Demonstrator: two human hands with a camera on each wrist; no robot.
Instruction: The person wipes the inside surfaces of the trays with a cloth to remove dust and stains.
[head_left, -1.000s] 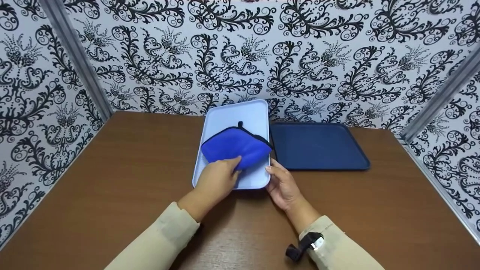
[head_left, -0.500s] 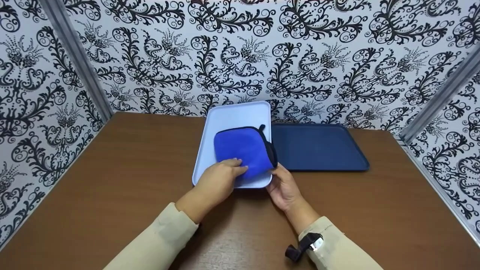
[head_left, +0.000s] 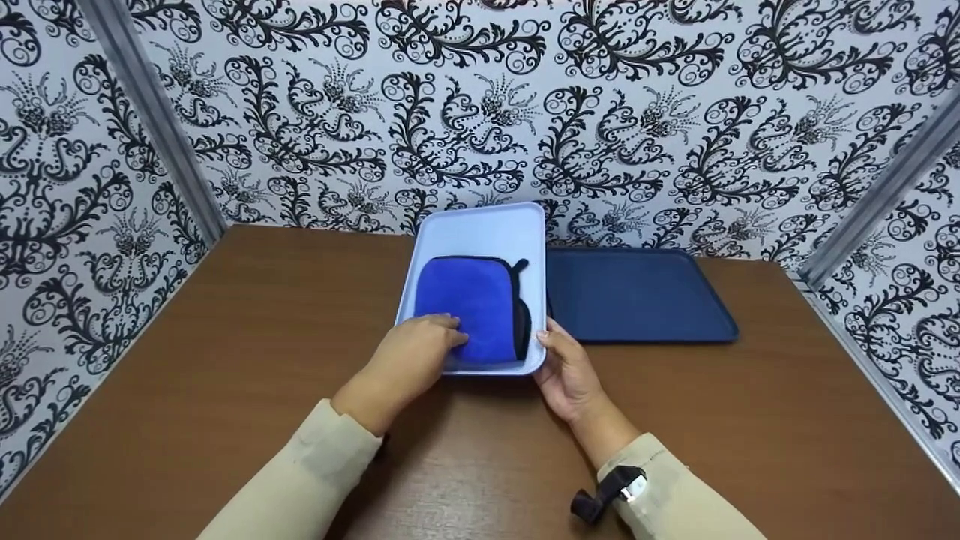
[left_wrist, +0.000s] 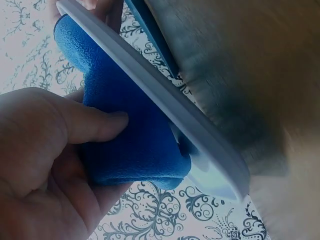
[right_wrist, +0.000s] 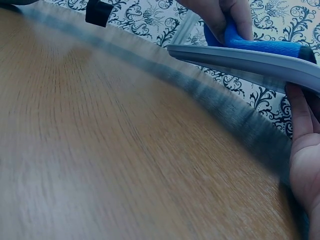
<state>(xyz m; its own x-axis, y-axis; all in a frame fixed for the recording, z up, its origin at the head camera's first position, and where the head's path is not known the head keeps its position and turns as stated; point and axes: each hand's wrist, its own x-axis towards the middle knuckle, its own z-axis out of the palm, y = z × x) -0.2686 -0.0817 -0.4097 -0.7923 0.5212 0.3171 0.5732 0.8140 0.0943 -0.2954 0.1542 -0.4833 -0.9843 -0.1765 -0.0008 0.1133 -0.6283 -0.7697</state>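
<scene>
My left hand [head_left: 416,349] grips a folded blue microfibre cloth [head_left: 472,289] with black edging and a small black loop. In the left wrist view, the thumb presses on the near face of the cloth [left_wrist: 135,150] while the other fingers lie behind it. The cloth lies against the face of a pale blue tray [head_left: 480,229]. With my right hand [head_left: 566,371] I hold that tray by its lower right edge, thumb over the rim and fingers underneath. Seen from the right wrist, the tray [right_wrist: 245,59] is raised off the table.
A dark blue tray [head_left: 637,292] lies on the brown wooden table [head_left: 300,315] to the right, partly behind the pale one. Patterned black-and-white walls [head_left: 465,112] stand at the back and sides. A black strap [head_left: 600,499] hangs from my right sleeve.
The cloth has turned, its loop swinging to the right, and now sits squarer and lower on the pale tray. My left hand has shifted slightly left; the right hand keeps its place.
</scene>
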